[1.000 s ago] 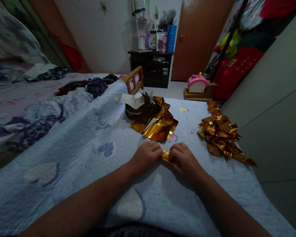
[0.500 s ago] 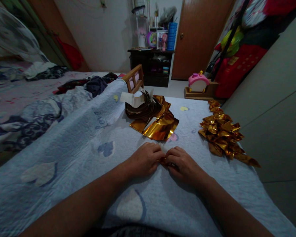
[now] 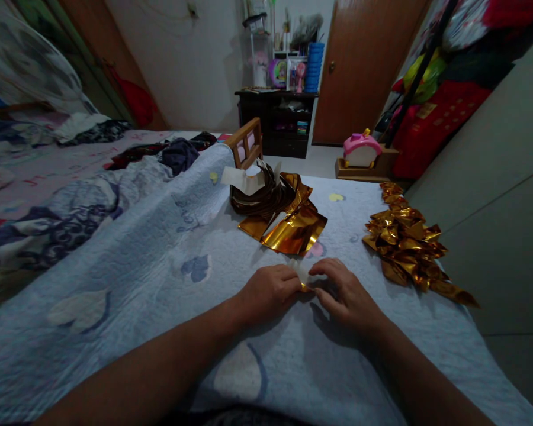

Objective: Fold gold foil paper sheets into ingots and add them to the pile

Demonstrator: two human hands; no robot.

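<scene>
My left hand (image 3: 270,294) is closed on a sheet of gold foil paper (image 3: 300,273), whose pale backing shows between my hands and whose gold edge is turned up near my fingers. At the sheet's right end, my right hand (image 3: 344,296) has thumb and forefinger apart, the tips close to the paper; whether they touch it I cannot tell. Beyond my hands lies a thick stack of the same paper (image 3: 262,198), with loose gold sheets (image 3: 295,231) fanned out in front. On the right is a heap of folded gold foil pieces (image 3: 406,242).
A blue quilted cover (image 3: 151,307) with heart shapes lies under everything, sloping up at the left. A wooden bed rail (image 3: 245,145) stands behind the stack. Further back are a dark cabinet (image 3: 273,127) and a pink toy (image 3: 362,149). A pale panel (image 3: 506,195) borders the right side.
My right hand's thumb and fingers have spread apart and shifted slightly right, uncovering more of the paper. My left hand stays on the sheet. The whole view has shifted a little.
</scene>
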